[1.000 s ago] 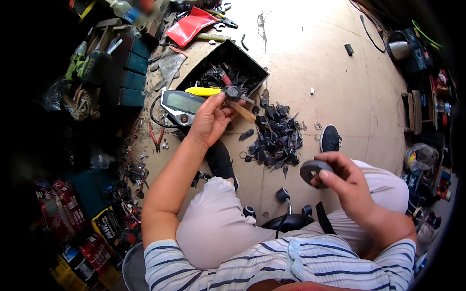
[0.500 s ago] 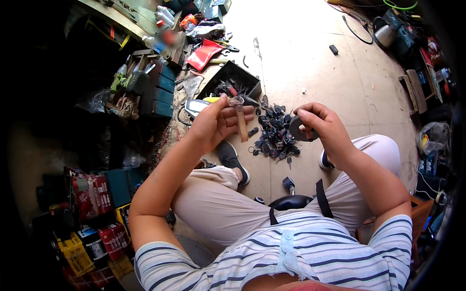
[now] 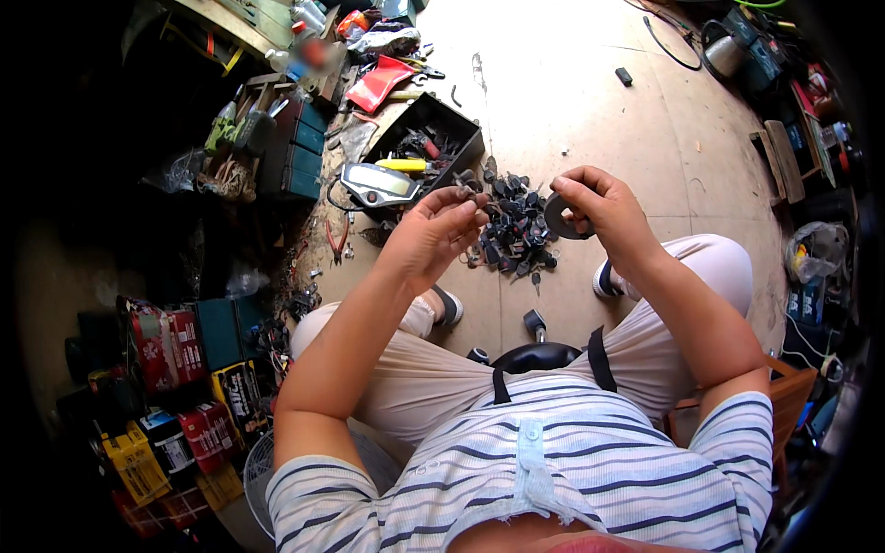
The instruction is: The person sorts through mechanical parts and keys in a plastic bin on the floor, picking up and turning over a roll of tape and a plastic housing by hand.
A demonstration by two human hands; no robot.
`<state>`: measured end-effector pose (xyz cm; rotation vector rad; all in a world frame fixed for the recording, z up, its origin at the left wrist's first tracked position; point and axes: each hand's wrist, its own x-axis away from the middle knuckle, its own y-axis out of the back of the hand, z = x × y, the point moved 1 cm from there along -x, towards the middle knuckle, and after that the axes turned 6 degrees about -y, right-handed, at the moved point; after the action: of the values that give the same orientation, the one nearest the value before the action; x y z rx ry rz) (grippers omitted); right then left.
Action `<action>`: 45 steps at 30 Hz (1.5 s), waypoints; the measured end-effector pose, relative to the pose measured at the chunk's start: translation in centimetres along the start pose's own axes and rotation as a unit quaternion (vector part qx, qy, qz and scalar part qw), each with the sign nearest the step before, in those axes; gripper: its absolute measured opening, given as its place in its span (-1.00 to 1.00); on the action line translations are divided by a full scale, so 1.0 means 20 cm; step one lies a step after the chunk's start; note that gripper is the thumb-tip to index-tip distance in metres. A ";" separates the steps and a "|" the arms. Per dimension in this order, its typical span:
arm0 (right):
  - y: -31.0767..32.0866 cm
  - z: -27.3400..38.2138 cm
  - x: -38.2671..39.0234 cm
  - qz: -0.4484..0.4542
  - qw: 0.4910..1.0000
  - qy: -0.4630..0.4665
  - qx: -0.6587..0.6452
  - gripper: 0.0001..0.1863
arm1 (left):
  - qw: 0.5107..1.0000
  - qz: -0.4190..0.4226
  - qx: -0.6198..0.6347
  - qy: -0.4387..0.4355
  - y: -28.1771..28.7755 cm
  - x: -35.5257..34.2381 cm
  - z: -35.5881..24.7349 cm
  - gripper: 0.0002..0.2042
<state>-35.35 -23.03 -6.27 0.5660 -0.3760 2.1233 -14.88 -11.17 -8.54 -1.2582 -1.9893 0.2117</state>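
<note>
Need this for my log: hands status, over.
Right hand gripping dark ring. Left hand holding small item, unclear. Key pile on floor beyond.

On the floor [image 3: 608, 111], the keys [image 3: 521, 226] are lying to the near right of the box [image 3: 467, 158]. The meter [image 3: 392, 185] is sitting at the box's near left side, and the pliers [image 3: 337, 254] are lying nearer and more left. The ring [image 3: 554, 214] is being held right of the keys.
</note>
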 end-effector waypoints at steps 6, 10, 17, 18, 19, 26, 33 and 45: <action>-0.01 0.06 0.03 0.010 1.000 -0.010 -0.018 -0.80 | 0.983 -0.011 -0.166 -0.080 0.07 -0.16 0.00 -0.71; 0.01 0.07 0.02 0.027 0.999 -0.012 -0.024 -0.80 | 0.973 -0.094 -0.189 -0.097 0.23 -0.32 -0.06 -0.68; 0.03 0.13 0.07 0.062 0.997 -0.034 0.008 -0.78 | 0.933 -0.193 -0.278 -0.119 0.58 -0.75 -0.25 -0.67; 0.04 0.14 0.07 0.069 0.997 -0.035 0.013 -0.78 | 0.933 -0.185 -0.285 -0.119 0.62 -0.84 -0.27 -0.66; 0.04 0.15 0.07 0.080 0.996 -0.037 0.008 -0.78 | 0.945 -0.171 -0.240 -0.142 0.62 -0.94 -0.26 -0.61; 0.04 0.26 0.06 0.085 0.993 -0.077 -0.034 -0.81 | 0.753 -0.173 -0.595 -0.222 0.92 -1.45 0.03 -0.68; 0.07 0.29 0.00 0.083 0.983 -0.139 -0.088 -0.72 | 0.606 -0.104 -0.780 -0.114 0.99 -1.62 0.28 -0.79; 0.04 0.28 0.09 0.099 0.986 -0.097 -0.090 -0.72 | 0.873 -0.141 -0.419 -0.204 0.96 -1.38 0.06 -0.80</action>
<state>-35.43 -24.77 -0.55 0.6533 -0.7526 2.1994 4.13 -24.14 -32.99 -1.4742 -2.7469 -0.6601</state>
